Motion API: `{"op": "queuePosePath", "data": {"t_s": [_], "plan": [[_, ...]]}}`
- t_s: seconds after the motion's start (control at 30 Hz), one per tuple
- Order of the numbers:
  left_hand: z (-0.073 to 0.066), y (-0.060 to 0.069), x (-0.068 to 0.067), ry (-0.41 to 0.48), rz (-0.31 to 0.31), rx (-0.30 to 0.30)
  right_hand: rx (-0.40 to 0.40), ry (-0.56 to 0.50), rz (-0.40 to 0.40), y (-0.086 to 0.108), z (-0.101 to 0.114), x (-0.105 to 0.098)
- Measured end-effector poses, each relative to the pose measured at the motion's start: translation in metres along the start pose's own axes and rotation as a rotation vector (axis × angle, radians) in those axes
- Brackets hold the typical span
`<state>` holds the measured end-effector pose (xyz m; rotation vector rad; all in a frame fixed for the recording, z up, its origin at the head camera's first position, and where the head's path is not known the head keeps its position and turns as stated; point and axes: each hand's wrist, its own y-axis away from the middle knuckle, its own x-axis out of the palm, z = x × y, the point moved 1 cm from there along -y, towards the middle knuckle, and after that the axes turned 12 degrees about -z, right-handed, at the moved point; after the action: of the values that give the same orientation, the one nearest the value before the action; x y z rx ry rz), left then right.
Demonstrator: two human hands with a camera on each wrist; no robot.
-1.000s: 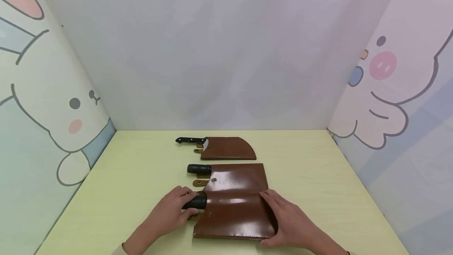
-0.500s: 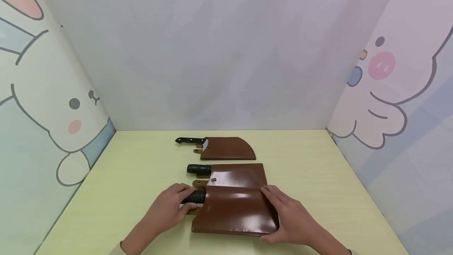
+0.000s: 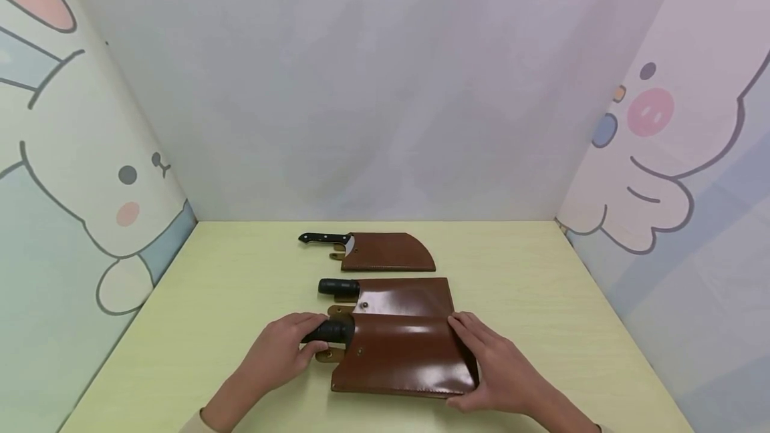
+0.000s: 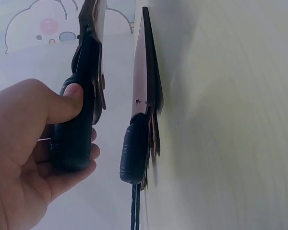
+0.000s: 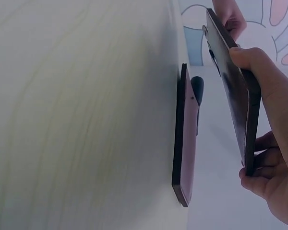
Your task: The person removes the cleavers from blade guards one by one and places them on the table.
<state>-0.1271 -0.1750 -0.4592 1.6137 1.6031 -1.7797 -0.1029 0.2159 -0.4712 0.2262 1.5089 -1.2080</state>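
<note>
Sheathed knife [image 3: 403,356] lay between both hands at the near side, clear of the tabletop [image 3: 240,286] in both wrist views. Left hand [image 3: 279,353] gripped its black handle [image 3: 327,331], thumb on one face, fingers curled round the other. Right hand [image 3: 496,366] held the opposite end of the brown cover, thumb at the near edge, fingers at the far edge.

Change over the last second: the held knife had shifted slightly away from the person, then slightly rightward; in the head view it hid more of the middle sheathed knife [image 3: 403,296]. Slightly more handle showed. Middle knife and far sheathed knife [image 3: 388,250] had not moved.

Meaning, judged: the shift was small and looked controlled, with both ends supported. Blade remained covered. Snap tab [image 3: 329,355] appeared unfastened, apart from its stud [image 3: 360,351]. Could not tell whether the blade had slid within the cover.
</note>
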Motion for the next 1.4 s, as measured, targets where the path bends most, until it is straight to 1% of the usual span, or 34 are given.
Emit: {"op": "queuePosePath", "data": {"t_s": [0.13,0.33,0.47,0.6,0.7,0.87,1.1,1.4], "plan": [[0.001,0.001,0.0,0.014,0.001,0.012,-0.012,-0.019,-0.001,0.001,0.0,-0.001],[0.002,0.0,-0.002,0.028,-0.038,0.029,-0.027,-0.027,-0.017,0.002,-0.003,-0.004],[0.003,0.0,-0.003,0.031,-0.038,0.022,-0.035,-0.049,-0.028,0.002,-0.005,-0.004],[0.004,0.001,-0.004,0.036,-0.033,0.0,-0.053,-0.062,-0.052,0.001,-0.007,-0.002],[0.007,0.002,-0.005,0.044,-0.045,-0.016,-0.065,-0.065,-0.068,0.001,-0.009,0.0],[0.013,0.005,-0.005,0.046,-0.076,-0.017,-0.071,-0.07,-0.076,0.002,-0.011,0.0],[0.019,0.008,-0.006,0.055,-0.047,-0.035,-0.059,-0.109,-0.052,0.006,-0.014,0.0],[0.021,0.008,-0.009,0.057,-0.025,-0.022,-0.06,-0.129,-0.06,0.007,-0.015,0.0]]}}
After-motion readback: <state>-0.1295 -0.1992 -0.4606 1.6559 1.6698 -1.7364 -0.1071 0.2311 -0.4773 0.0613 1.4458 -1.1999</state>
